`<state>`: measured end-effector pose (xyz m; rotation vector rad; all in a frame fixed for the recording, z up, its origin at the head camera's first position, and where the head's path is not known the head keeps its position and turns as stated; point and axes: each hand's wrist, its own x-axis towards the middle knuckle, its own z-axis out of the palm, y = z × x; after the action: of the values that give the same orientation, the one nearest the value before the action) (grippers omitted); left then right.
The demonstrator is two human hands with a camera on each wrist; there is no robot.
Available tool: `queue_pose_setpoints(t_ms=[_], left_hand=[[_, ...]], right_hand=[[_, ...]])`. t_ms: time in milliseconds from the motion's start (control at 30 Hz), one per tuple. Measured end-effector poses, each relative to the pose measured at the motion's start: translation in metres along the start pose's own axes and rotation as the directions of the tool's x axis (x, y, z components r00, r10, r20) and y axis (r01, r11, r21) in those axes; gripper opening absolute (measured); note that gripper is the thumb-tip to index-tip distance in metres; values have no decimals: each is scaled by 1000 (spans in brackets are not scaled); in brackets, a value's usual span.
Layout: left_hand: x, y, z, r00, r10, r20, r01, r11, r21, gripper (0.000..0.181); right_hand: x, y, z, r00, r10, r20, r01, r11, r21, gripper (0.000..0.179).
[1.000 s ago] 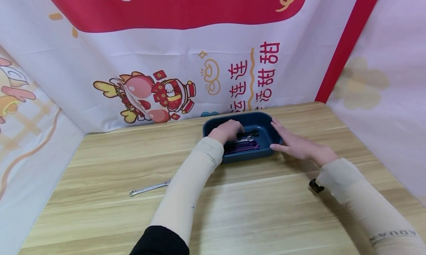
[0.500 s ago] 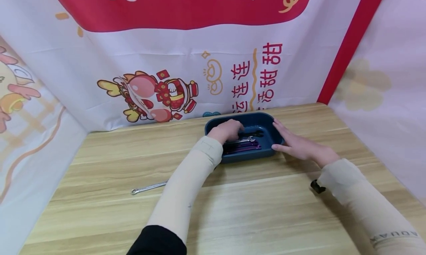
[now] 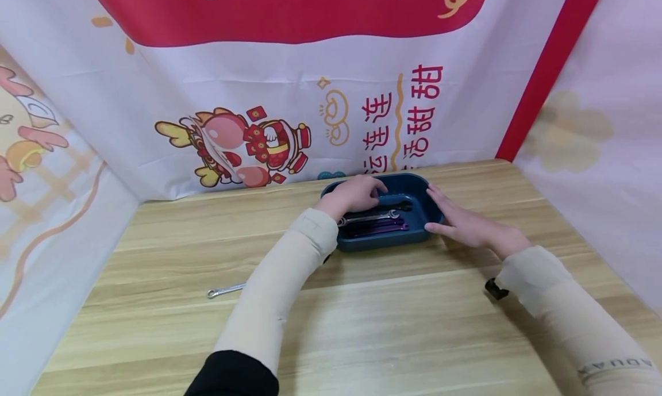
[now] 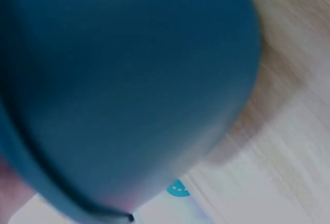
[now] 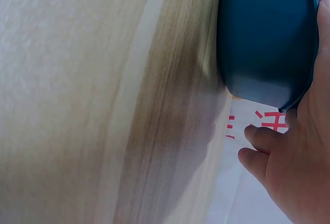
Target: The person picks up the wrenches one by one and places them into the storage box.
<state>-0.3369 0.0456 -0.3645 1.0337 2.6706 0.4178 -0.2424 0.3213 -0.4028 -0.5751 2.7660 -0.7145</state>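
Observation:
A dark blue box (image 3: 377, 244) stands near the back of the table. Inside lie a silver wrench (image 3: 369, 217), a purple wrench (image 3: 380, 230) and a black wrench (image 3: 399, 207). My left hand (image 3: 357, 192) reaches over the box's left end, its fingers parted above the wrenches; the palm side is hidden. My right hand (image 3: 468, 226) rests against the right end, fingers spread along the outside and thumb at the near corner. The right wrist view shows this hand (image 5: 296, 167) beside the box wall (image 5: 268, 38). Box wall (image 4: 134, 79) fills most of the left wrist view.
A silver wrench (image 3: 224, 291) lies on the wooden table (image 3: 414, 333) at the left, partly covered by the left sleeve (image 3: 269, 304). White printed cloth (image 3: 289, 85) hangs close behind the box, with more cloth at both sides.
My left hand has drawn slightly up and left from the black wrench, uncovering more of the silver wrench in the box. The right hand stays at the box's end. The head view shifts slightly.

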Motion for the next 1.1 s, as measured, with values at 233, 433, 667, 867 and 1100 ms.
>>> queue_pose_setpoints(t_ms=[233, 433, 667, 867, 1100], left_hand=[[-13, -2, -5, 998, 41, -52, -43, 999, -28, 34], [-26, -4, -6, 993, 58, -101, -63, 997, -49, 32], [-41, -5, -8, 978, 87, -190, -111, 986, -124, 30], [-60, -12, -13, 965, 78, -252, -126, 975, -182, 30], [-72, -13, -17, 958, 80, -275, -129, 978, -164, 30]], right_hand=[[0, 0, 0, 1000, -10, -11, 10, 1000, 2, 88], [0, -1, 1, 1000, -16, -6, 16, 1000, 2, 88], [1, 0, 3, 1000, -17, -10, 17, 1000, 7, 89], [1, -3, 3, 1000, -12, 1, 12, 1000, 20, 89], [-1, -3, 0, 1000, -10, 5, 10, 1000, 26, 90]])
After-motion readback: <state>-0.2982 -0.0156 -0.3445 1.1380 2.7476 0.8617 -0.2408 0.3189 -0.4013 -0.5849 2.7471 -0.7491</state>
